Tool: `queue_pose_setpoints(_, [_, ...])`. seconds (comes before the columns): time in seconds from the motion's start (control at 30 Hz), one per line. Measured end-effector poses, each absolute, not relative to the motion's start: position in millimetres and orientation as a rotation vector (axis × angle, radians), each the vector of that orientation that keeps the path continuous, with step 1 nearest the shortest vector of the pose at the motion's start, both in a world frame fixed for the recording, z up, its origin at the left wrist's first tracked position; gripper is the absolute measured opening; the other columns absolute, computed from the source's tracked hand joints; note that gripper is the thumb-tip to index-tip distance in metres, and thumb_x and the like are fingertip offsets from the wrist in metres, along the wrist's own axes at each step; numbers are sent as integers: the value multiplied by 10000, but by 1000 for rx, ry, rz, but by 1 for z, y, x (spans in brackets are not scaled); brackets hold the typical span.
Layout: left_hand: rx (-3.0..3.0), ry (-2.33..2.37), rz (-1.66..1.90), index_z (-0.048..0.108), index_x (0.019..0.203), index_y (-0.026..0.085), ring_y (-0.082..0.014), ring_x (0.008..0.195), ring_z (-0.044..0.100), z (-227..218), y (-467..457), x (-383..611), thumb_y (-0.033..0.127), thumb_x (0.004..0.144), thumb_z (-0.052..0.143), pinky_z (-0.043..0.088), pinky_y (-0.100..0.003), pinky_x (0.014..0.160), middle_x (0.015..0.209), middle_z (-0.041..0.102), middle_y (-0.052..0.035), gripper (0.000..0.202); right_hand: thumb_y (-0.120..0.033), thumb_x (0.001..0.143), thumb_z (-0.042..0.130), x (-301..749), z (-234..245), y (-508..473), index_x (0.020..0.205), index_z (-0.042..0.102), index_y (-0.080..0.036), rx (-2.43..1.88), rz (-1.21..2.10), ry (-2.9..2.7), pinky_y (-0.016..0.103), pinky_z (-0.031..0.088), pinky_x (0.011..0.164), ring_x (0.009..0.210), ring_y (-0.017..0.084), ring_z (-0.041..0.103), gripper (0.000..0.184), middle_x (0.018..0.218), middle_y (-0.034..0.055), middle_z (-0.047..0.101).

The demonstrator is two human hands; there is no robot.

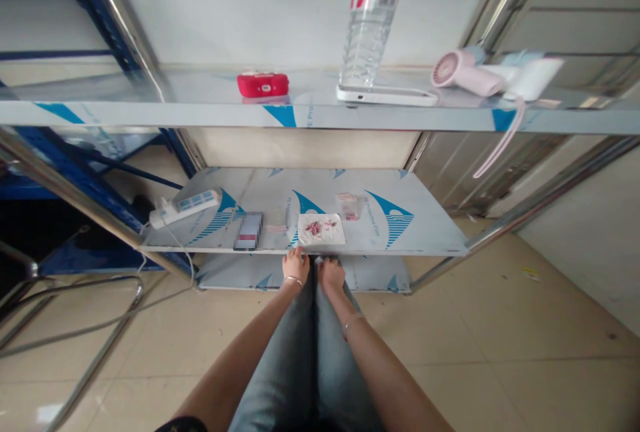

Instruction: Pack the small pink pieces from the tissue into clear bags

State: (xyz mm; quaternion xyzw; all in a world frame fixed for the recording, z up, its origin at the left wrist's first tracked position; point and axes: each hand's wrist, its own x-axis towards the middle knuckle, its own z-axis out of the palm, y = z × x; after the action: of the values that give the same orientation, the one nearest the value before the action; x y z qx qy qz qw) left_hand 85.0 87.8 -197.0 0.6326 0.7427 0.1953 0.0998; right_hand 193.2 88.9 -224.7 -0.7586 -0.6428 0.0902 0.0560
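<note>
My left hand [296, 265] is at the front edge of the middle shelf, its fingers loosely bent and slightly apart, with nothing visible in them. Just beyond it lies a white tray [333, 235] holding small dark red bits. Over my knee, below the shelf edge, my right hand [331, 275] is closed with curled fingers; what they hold, if anything, is hidden. A small clear plastic bag with reddish contents [349, 207] lies behind the tray. Left of the tray are another clear bag [277, 221] and a phone [249, 231] with a blurred screen.
A white power strip [190, 205] with a trailing cable lies on the shelf's left. The upper shelf [200, 115] carries a red case [263, 85], a water bottle [370, 32], a white flat device [387, 95] and a pink handheld fan [467, 73] with a hanging strap.
</note>
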Motion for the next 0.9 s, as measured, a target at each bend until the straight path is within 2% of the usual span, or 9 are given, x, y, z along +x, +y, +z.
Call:
queue_pose_setpoints(0.07, [1692, 2277, 664, 573, 1117, 171, -204, 1034, 584, -186, 109, 74, 225, 878, 422, 426, -316, 890, 1079, 651, -97, 287, -272, 927, 383, 193, -223, 92, 975, 673, -121, -2265, 282, -2022, 342, 473, 719, 868, 254, 646, 330, 988, 188, 631])
queue_pose_setpoints(0.17, [1601, 2370, 747, 560, 1146, 139, -222, 1092, 556, -172, 143, 53, 221, 873, 413, 412, -313, 928, 1148, 620, -127, 320, -260, 932, 362, 194, -220, 93, 965, 682, -140, -2233, 264, -2040, 315, 463, 720, 862, 226, 637, 343, 1021, 165, 633])
queue_pose_setpoints(0.3, [1600, 2446, 589, 467, 1287, 118, -247, 1228, 467, -169, 172, 27, 204, 851, 434, 383, -345, 985, 1355, 482, -159, 446, -301, 920, 386, 194, -220, 94, 991, 674, -174, -2252, 271, -1985, 312, 454, 724, 862, 221, 625, 323, 1052, 137, 630])
queue_pose_setpoints(0.37, [1679, 2423, 438, 486, 1278, 137, -256, 1265, 429, -172, 175, 19, 225, 841, 460, 351, -389, 1018, 1369, 474, -146, 447, -308, 914, 397, 192, -220, 94, 980, 675, -176, -2263, 271, -1965, 319, 448, 734, 877, 230, 616, 315, 1044, 133, 630])
queue_pose_setpoints(0.47, [1840, 2321, 262, 610, 1116, 184, -259, 1235, 460, -176, 172, 14, 242, 839, 471, 326, -442, 1023, 1242, 589, -108, 315, -307, 907, 408, 191, -220, 94, 988, 672, -181, -2266, 275, -1948, 326, 441, 744, 900, 239, 602, 305, 1047, 135, 626])
queue_pose_setpoints(0.57, [1919, 2284, 184, 653, 1054, 206, -224, 1102, 570, -173, 168, 10, 175, 860, 413, 377, -380, 965, 1107, 664, -92, 309, -302, 903, 409, 193, -218, 93, 1041, 662, -196, -2238, 311, -1947, 323, 439, 752, 934, 239, 589, 308, 1075, 130, 621])
queue_pose_setpoints(0.67, [1907, 2313, 124, 675, 1050, 203, -225, 933, 649, -165, 165, 4, 209, 894, 372, 430, -336, 865, 964, 707, -114, 341, -301, 896, 417, 197, -219, 91, 1097, 648, -205, -2188, 335, -1949, 329, 438, 775, 980, 246, 573, 321, 1117, 113, 616])
queue_pose_setpoints(0.8, [1781, 2360, 280, 711, 966, 213, -236, 849, 669, -155, 163, -5, 324, 888, 420, 460, -290, 719, 923, 717, -123, 321, -283, 891, 422, 200, -222, 87, 1188, 613, -193, -2108, 368, -1936, 340, 425, 866, 1105, 256, 520, 364, 1219, 102, 584])
queue_pose_setpoints(0.9, [1659, 2348, 477, 724, 898, 198, -218, 826, 671, -149, 161, -10, 347, 837, 506, 449, -240, 646, 919, 722, -113, 271, -272, 892, 421, 202, -225, 83, 1207, 605, -185, -2036, 405, -1921, 340, 394, 952, 1176, 242, 481, 375, 1273, 96, 557])
